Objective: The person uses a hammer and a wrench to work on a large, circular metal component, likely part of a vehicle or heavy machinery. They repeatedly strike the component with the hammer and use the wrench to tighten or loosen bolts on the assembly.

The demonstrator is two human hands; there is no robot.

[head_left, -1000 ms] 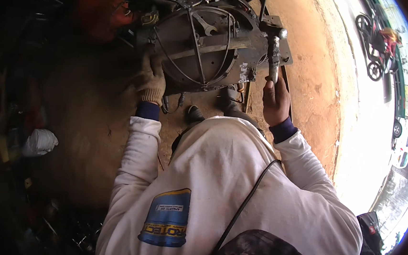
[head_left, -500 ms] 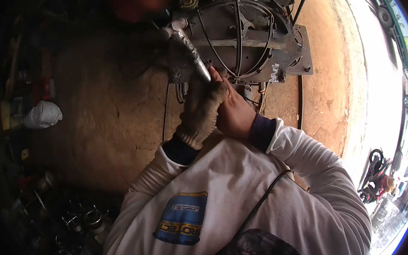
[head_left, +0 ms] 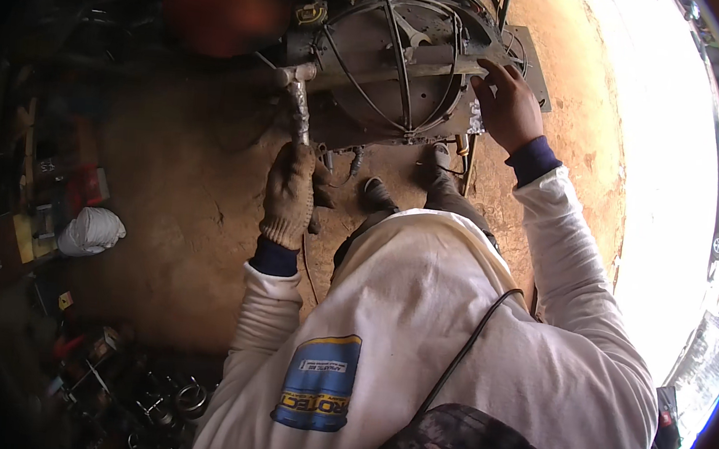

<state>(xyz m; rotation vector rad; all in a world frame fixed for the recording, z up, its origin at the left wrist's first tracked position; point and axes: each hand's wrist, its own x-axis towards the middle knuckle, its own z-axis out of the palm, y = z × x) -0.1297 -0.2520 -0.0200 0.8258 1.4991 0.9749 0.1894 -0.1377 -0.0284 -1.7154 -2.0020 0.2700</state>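
Head view: gloved left hand [head_left: 292, 192] gripped the hammer [head_left: 299, 102] handle; bare right hand [head_left: 507, 103] clasped the round metal housing [head_left: 393, 67] rim. Risk: a glancing blow could've struck those unprotected fingers.

white sleeves, navy cuffs — left work glove [head_left: 290, 194]

**Rust, Grey and Grime**

The left hand [head_left: 290, 194] wore a dirty tan knit glove; the right hand [head_left: 508, 105] was bare. Both cuffs showed dark navy under an off-white sweatshirt [head_left: 444, 332], which carried a blue and yellow patch. The hammer [head_left: 299, 106] was dull grey metal. The round housing [head_left: 397, 67] looked grey-brown, crossed by dark wire. The ground [head_left: 175, 210] was rusty orange-brown. A white bundle [head_left: 93, 231] lay among dark clutter.
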